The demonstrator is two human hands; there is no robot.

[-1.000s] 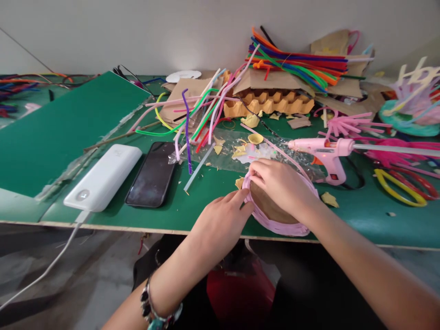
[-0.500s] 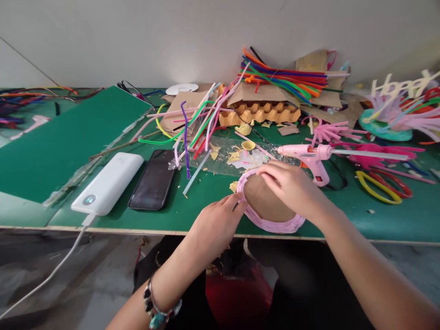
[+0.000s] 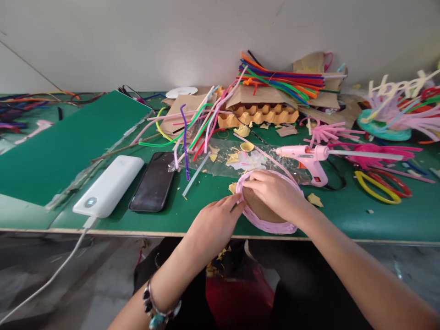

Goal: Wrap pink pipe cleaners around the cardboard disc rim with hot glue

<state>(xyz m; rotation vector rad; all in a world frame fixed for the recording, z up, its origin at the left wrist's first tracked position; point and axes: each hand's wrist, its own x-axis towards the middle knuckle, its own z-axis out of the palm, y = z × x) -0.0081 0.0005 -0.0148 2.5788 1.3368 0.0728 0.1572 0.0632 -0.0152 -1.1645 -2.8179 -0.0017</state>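
A round cardboard base (image 3: 258,209) edged with a pale pink pipe-cleaner rim (image 3: 271,227) lies at the table's front edge. My left hand (image 3: 217,221) grips this rim on its left side, fingers pressed together there. Reaching across the cardboard, my right hand (image 3: 275,192) has its fingers closed at the rim's upper left; its palm covers part of the base. A pink pipe cleaner (image 3: 271,158) slants down to the rim's far side. Just beyond lies a pink hot glue gun (image 3: 314,160) with a long glue stick in its back.
A white power bank (image 3: 112,188) with a cable and a black phone (image 3: 153,183) lie left. Loose pipe cleaners (image 3: 186,142), an egg carton (image 3: 259,114) and a coloured pipe-cleaner bundle (image 3: 275,78) stand behind. Yellow and red loops (image 3: 376,188) lie right.
My right hand has moved left and slightly down along the rim, its fingers now nearer my left hand. A yellowish scrap right of the rim has come into view. My left hand stays put.
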